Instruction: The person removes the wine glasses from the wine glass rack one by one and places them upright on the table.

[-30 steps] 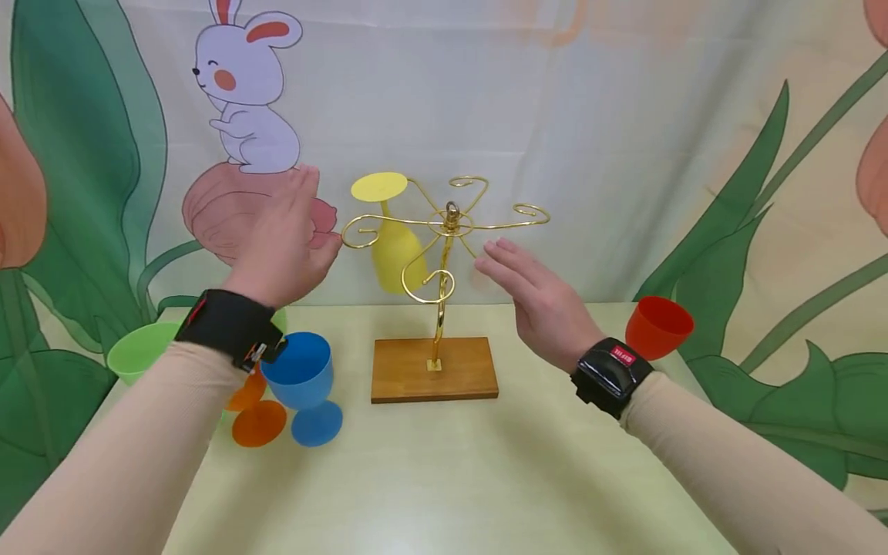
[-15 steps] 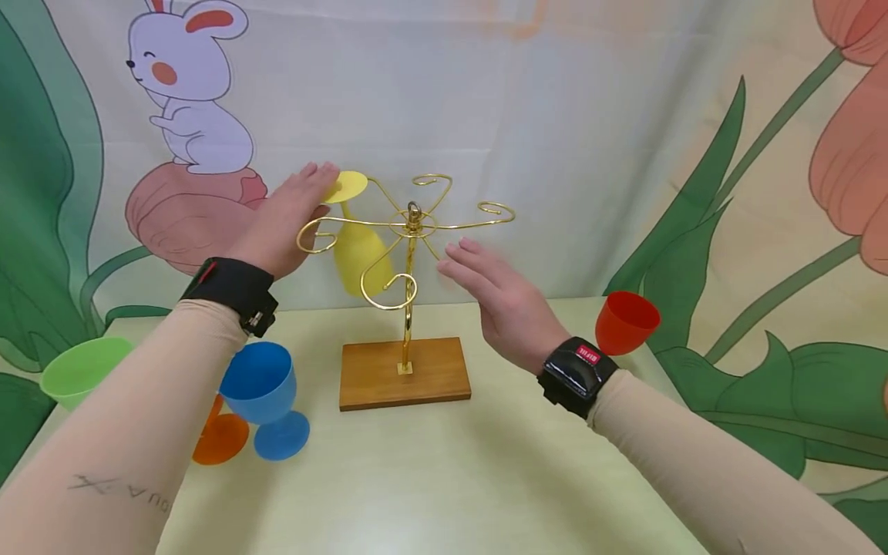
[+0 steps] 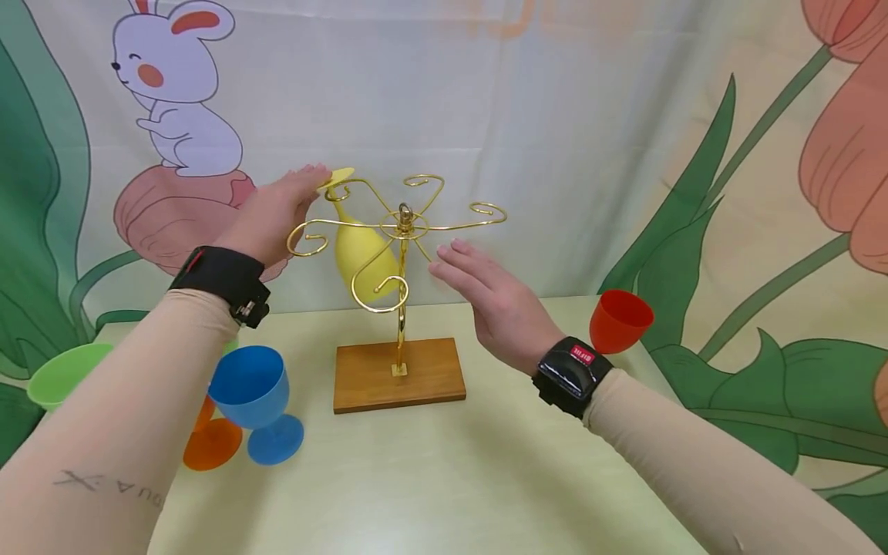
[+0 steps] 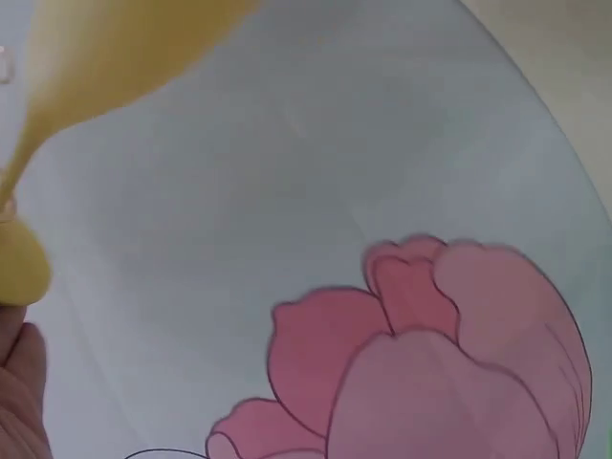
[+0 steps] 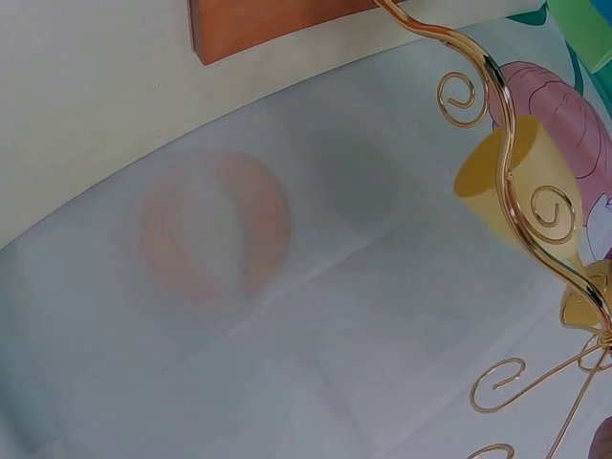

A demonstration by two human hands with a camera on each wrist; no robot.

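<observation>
A yellow plastic goblet (image 3: 355,254) hangs upside down and tilted from a curled arm of the gold wire rack (image 3: 401,327). My left hand (image 3: 267,212) touches the edge of the goblet's round foot with its fingers fairly straight. In the left wrist view the foot (image 4: 21,263) lies right at my fingers, and the bowl (image 4: 120,57) fills the upper left. On the other side, my right hand (image 3: 502,304) is held up with straight fingers, its fingertips close to a rack arm and nothing in it. The right wrist view shows the goblet (image 5: 531,182) behind the gold post (image 5: 507,143).
The rack stands on a wooden base (image 3: 375,389) on the pale table (image 3: 444,478). Left of it are a blue goblet (image 3: 253,389), an orange goblet (image 3: 213,445) and a green one (image 3: 62,374), partly behind my forearm. A red cup (image 3: 620,320) is at the right edge.
My left hand has moved in from the left to the yellow goblet's foot. The goblet now tilts more and the rack's top has turned slightly. The head view has shifted right; my right hand stays beside the rack.
</observation>
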